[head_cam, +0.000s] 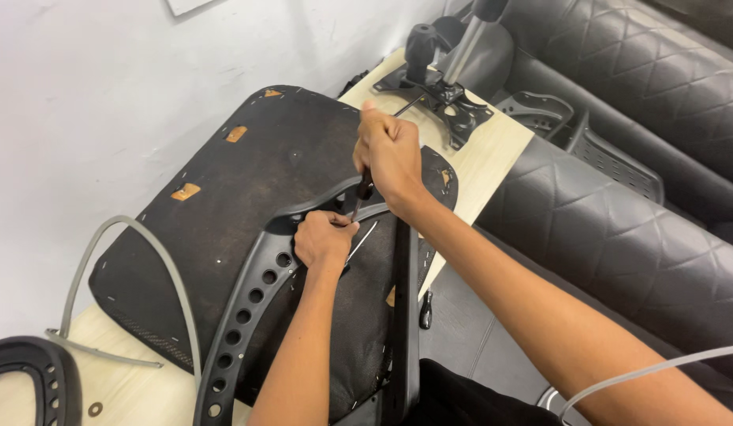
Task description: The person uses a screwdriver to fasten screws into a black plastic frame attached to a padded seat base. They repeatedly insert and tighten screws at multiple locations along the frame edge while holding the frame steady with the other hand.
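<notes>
At the frame's centre, a screwdriver (361, 192) is gripped by the right hand (390, 151), fingers curled tight. Its tip is pinched by the left hand (323, 239) against the black armrest bracket (248, 312) lying on the upturned seat (224, 205).

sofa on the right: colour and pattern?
Black, diamond-quilted sofa; head view.

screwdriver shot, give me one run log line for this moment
right hand: grips screwdriver upright | left hand: steadies tip on black frame | seat base: upside down on table
</notes>
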